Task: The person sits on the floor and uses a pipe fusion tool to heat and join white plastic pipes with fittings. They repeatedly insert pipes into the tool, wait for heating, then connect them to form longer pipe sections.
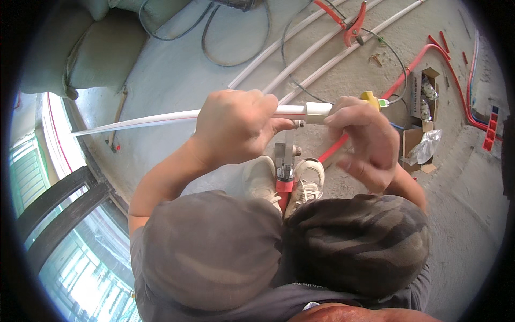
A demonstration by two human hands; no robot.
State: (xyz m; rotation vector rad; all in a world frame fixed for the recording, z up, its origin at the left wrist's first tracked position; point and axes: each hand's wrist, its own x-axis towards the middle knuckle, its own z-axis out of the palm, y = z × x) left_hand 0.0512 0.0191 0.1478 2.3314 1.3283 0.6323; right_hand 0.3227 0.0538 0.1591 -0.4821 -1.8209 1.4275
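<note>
My left hand point(233, 129) is wrapped around a white plastic pipe point(139, 119), which runs left from my fist. A short white coupling point(317, 109) sits on the pipe's right end. My right hand point(367, 139) is at that coupling, its fingers curled and its thumb apart below; motion blurs it, so its grip is unclear. Under the pipe, a pipe welding iron point(284, 169) with a metal plate, side dies and a red part stands between my shoes point(308, 180). A yellow piece point(370, 99) with a green-and-white end shows just beyond my right hand.
Several white pipes point(300, 59) lie ahead on the concrete floor, a red pipe cutter point(354, 29) above them. Cables point(236, 61) loop nearby. To the right are opened cardboard boxes point(426, 99) with fittings, a plastic bag point(424, 147) and a red hose point(424, 53). Full sacks point(102, 53) stand far left.
</note>
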